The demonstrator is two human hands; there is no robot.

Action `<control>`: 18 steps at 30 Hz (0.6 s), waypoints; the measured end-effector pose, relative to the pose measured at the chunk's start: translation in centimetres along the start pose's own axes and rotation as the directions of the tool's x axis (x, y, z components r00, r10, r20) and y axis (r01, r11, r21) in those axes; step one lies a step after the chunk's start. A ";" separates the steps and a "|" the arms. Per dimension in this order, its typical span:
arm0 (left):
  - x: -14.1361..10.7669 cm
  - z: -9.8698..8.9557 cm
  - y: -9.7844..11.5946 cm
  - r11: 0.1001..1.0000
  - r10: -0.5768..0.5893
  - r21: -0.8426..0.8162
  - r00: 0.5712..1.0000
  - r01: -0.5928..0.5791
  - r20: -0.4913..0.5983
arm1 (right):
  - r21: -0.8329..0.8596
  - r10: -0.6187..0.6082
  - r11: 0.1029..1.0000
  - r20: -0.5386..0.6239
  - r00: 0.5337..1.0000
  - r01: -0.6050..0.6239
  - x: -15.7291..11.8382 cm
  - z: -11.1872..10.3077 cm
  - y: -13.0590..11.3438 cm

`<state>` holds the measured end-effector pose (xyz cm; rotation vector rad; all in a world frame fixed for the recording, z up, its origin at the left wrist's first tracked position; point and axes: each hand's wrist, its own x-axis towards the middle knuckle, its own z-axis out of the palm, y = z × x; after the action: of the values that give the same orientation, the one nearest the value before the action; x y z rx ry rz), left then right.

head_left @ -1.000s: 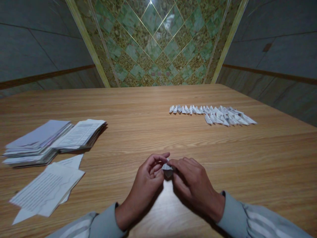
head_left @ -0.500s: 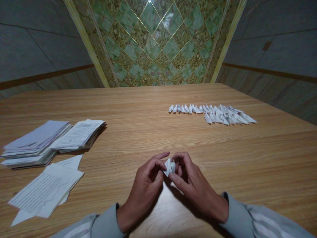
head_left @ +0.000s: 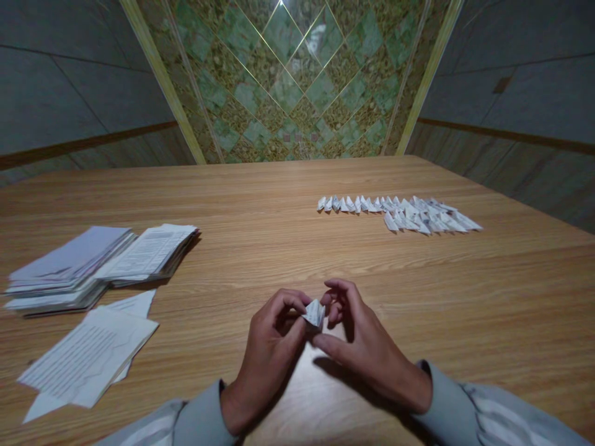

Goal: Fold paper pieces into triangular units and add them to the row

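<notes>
A small folded piece of printed white paper (head_left: 315,313) is pinched between the fingertips of both hands, just above the wooden table (head_left: 288,248). My left hand (head_left: 269,353) grips its left side with thumb and forefinger. My right hand (head_left: 362,347) holds its right side, the fingers curled over it. Both wrists rest near the table's front edge, in grey sleeves.
A row of several small folded paper pieces (head_left: 404,214) lies at the far right of the table. Stacks of printed sheets (head_left: 102,263) sit at the left, with loose sheets (head_left: 88,353) in front of them. Tiled walls rise behind the table.
The paper piece has turned upright between the fingertips. My right hand's fingers have lifted and curled over it; both hands stay in the same place.
</notes>
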<state>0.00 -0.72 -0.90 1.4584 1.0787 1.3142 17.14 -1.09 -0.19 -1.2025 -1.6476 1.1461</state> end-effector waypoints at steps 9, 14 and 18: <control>-0.6 0.8 0.4 0.969 -0.190 -0.148 0.980 0.196 0.054 | -0.370 -0.343 0.884 -0.103 0.934 0.284 0.0 0.9 0.9; -0.4 1.1 0.3 0.912 -0.289 -0.266 0.950 0.311 0.121 | -0.431 -0.436 0.817 -0.024 0.900 0.384 0.2 0.6 1.0; -0.3 1.0 0.4 0.917 -0.285 -0.256 0.951 0.308 0.122 | -0.424 -0.429 0.822 -0.022 0.903 0.380 0.1 0.6 1.0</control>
<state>0.96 -1.11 -0.65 1.0867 0.9770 1.1240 16.79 -0.99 -1.30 -1.0619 -1.9921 0.4625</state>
